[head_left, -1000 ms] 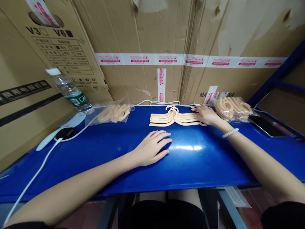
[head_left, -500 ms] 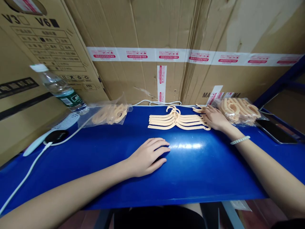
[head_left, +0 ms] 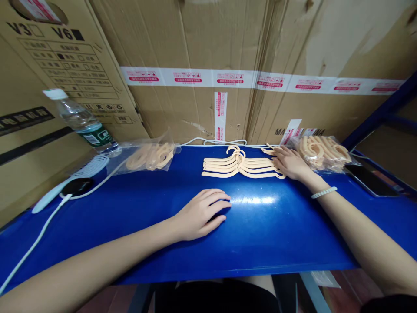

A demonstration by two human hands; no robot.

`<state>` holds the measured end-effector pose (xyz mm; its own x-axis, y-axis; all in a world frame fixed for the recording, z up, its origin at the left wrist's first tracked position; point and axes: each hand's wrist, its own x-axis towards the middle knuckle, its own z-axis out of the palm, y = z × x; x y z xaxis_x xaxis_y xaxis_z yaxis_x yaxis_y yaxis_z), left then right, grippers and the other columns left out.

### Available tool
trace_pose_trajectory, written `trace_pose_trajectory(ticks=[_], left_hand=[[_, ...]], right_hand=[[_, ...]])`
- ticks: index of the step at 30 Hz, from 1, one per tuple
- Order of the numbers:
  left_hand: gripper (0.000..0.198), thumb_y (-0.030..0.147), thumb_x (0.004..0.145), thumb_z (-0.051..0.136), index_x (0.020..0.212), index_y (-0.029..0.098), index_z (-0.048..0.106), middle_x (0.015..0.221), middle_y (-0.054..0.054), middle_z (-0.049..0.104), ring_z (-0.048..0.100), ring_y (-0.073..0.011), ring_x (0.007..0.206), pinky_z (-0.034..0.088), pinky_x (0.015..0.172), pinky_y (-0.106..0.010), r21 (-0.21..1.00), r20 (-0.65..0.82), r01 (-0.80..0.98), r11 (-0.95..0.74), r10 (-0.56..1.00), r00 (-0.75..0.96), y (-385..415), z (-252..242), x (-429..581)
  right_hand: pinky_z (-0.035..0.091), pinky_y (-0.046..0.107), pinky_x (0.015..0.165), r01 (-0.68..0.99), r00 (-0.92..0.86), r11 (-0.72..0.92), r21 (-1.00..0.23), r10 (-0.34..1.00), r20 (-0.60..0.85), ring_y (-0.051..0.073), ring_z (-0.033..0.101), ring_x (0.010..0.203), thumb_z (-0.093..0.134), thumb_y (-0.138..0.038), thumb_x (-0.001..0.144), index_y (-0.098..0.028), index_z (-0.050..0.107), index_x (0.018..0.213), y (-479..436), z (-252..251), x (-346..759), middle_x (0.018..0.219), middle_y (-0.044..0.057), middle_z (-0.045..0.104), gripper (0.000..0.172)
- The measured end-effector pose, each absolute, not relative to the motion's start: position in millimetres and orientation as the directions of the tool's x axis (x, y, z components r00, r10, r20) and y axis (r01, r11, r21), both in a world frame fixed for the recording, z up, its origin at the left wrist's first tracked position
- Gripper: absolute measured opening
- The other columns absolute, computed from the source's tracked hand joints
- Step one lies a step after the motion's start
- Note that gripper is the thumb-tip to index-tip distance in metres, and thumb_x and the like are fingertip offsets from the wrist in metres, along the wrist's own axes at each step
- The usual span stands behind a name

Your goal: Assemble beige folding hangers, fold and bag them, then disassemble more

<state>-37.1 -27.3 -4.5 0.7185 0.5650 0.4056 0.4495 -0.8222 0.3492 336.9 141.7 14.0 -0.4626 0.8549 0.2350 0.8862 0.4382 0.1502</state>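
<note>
Flat on the blue table, my left hand [head_left: 202, 214] rests palm down with its fingers stretched out and holds nothing. Beyond it, several cream plastic folding hangers [head_left: 221, 168] lie in a nested row, their hooks overlapping in the middle. My right hand [head_left: 289, 163] lies over the right ends of this row, fingers extended and slightly bent, with the fingertips partly hidden. Beside those fingers, some more cream hanger pieces [head_left: 267, 151] poke out at the back. A clear bag of cream hangers [head_left: 322, 151] sits just right of this hand.
Another bag of cream hangers [head_left: 151, 155] lies at the left. Near it are a water bottle [head_left: 83, 121], a pale hairbrush [head_left: 87, 167], a black round device [head_left: 77, 187] and a white cable [head_left: 42, 237]. A phone [head_left: 373, 180] lies at the right. Cardboard boxes [head_left: 195, 39] line the back.
The view has shifted slightly. Both hands keep nearly the same places, and the hangers stay where they were.
</note>
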Motion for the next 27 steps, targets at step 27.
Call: trace_pose_trajectory(ticks=[27], left_hand=[[0.038, 0.026, 0.089, 0.068, 0.125, 0.019, 0.059, 0.124, -0.012, 0.066, 0.068, -0.0211, 0.104, 0.058, 0.089, -0.035, 0.957, 0.221, 0.092, -0.274, 0.899, 0.379, -20, -3, -32]], right_hand=[[0.045, 0.057, 0.112, 0.284, -0.408, 0.489, -0.825, 0.840, 0.358, 0.033, 0.058, 0.130, 0.053, -0.054, 0.097, -0.032, 0.070, 0.126, 43, 48, 244, 0.138, 0.005, 0.065, 0.041]])
